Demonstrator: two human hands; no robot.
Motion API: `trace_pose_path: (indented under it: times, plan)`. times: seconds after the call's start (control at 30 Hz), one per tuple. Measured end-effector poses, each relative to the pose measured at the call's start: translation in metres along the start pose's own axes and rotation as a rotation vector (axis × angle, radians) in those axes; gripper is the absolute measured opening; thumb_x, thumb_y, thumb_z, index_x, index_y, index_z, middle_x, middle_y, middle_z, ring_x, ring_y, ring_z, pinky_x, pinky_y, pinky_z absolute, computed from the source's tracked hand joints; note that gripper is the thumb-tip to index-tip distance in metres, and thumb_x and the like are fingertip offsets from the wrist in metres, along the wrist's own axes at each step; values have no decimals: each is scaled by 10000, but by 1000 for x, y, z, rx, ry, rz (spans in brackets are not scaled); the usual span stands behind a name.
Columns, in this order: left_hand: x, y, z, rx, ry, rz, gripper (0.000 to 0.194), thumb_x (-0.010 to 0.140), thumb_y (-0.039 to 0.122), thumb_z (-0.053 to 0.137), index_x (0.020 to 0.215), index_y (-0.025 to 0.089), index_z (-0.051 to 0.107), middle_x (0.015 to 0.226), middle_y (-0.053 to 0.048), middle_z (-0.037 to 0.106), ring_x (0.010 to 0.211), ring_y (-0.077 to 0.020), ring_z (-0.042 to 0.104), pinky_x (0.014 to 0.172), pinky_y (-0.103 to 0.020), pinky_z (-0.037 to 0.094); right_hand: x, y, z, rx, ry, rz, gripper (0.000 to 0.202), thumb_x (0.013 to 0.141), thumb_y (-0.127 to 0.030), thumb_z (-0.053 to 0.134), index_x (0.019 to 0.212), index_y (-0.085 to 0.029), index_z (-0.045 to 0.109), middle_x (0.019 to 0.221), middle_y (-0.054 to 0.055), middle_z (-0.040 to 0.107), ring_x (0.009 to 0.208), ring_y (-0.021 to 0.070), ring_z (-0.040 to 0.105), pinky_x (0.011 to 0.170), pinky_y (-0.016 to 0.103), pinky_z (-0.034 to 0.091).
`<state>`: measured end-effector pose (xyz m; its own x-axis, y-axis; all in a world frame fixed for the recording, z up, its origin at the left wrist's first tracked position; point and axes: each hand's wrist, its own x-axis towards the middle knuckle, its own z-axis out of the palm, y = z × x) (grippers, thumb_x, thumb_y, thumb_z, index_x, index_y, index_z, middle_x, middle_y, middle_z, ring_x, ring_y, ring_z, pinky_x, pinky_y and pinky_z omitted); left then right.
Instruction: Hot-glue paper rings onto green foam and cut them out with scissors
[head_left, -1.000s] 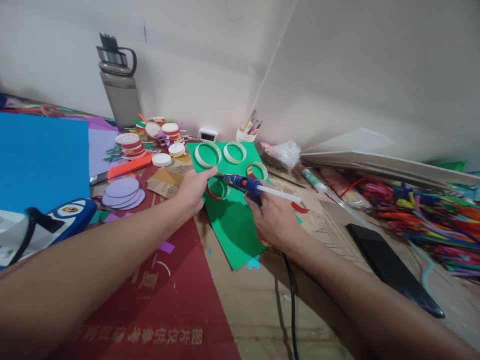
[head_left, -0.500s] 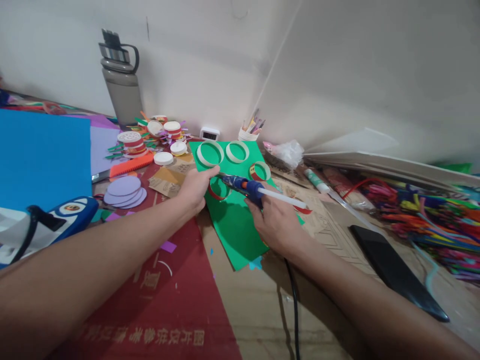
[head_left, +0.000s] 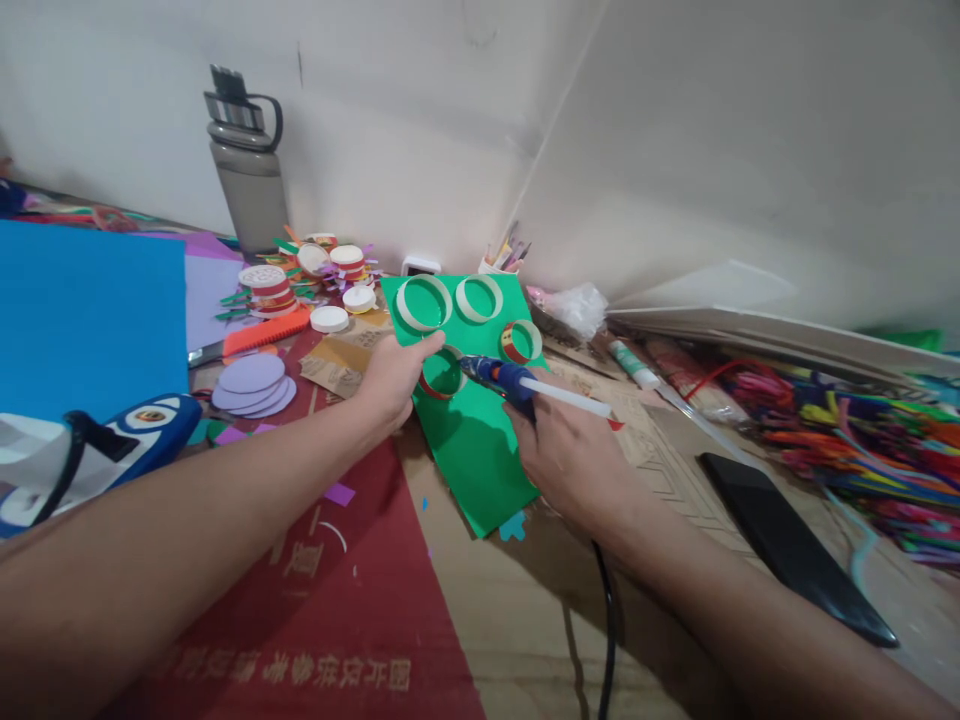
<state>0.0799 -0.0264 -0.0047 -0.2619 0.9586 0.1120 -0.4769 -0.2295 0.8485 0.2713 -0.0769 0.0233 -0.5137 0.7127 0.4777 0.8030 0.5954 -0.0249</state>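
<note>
My right hand [head_left: 571, 455] grips a blue glue gun [head_left: 504, 377] with a white glue stick out of its back; the nozzle points at a red-edged ring [head_left: 441, 374] on a green sheet [head_left: 472, 450]. My left hand [head_left: 393, 376] grips the sheet's left edge, thumb on top near that ring, and the sheet's far end is tilted up. Two white rings [head_left: 423, 302] and another red-edged ring [head_left: 521, 342] also sit on the sheet. The gun's black cord [head_left: 606, 620] runs toward me.
A grey water bottle [head_left: 251, 170] stands by the wall. Decorated caps [head_left: 264, 284], lilac paper discs [head_left: 250, 381], blue paper [head_left: 82, 310] and a red sheet [head_left: 315, 600] lie left. A glue stick [head_left: 631, 362], a black phone [head_left: 787, 545] and pipe cleaners [head_left: 847, 440] lie right.
The green sheet has been lifted and tilted up at its far end, hiding the pencil cup and the small white device. The glue gun has shifted slightly right.
</note>
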Motion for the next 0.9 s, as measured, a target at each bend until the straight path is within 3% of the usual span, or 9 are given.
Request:
trace_pose_path:
  times: [0.1,0.27,0.4,0.57,0.73,0.9]
  plan:
    - [0,4,0,-57,-19,-35,332,615,272,847,914,179,737,1019,-64,760,963,-239,688,905,-402,540,-1,-2,-9,30,53,8,198,952,-283,426,947,-220,613,898,123,678,850,289,638,742,410,472]
    - [-2,12,1,-144,-4,-137,353,640,245,844,961,167,720,1023,-77,761,932,-239,705,862,-386,568,4,-1,-11,162,15,216,216,918,-355,470,954,-194,609,866,145,705,798,313,661,676,413,490]
    - [-3,16,3,-175,62,-298,324,733,281,789,1017,151,702,1039,-103,758,909,-254,720,850,-409,581,8,4,-5,359,-3,343,295,894,-390,488,1002,-145,612,970,180,712,889,334,668,743,440,502]
    - [-3,20,6,-179,159,-377,344,863,370,662,1139,166,664,1066,-107,753,909,-260,728,861,-438,583,10,6,-6,670,112,423,358,871,-382,532,1147,-165,606,1109,125,696,1016,280,643,870,428,490]
    - [-7,26,6,-190,-4,-359,451,863,483,643,1219,206,634,1113,-101,744,989,-269,714,902,-449,569,10,8,-9,825,140,514,301,838,-457,591,988,-206,662,949,68,717,910,261,649,823,420,501]
    - [-8,33,6,-192,-86,-281,520,837,559,641,1235,224,632,1117,-93,745,1054,-265,695,936,-417,560,10,9,-8,971,182,499,302,815,-448,631,982,-201,675,977,65,727,920,247,659,855,402,493]
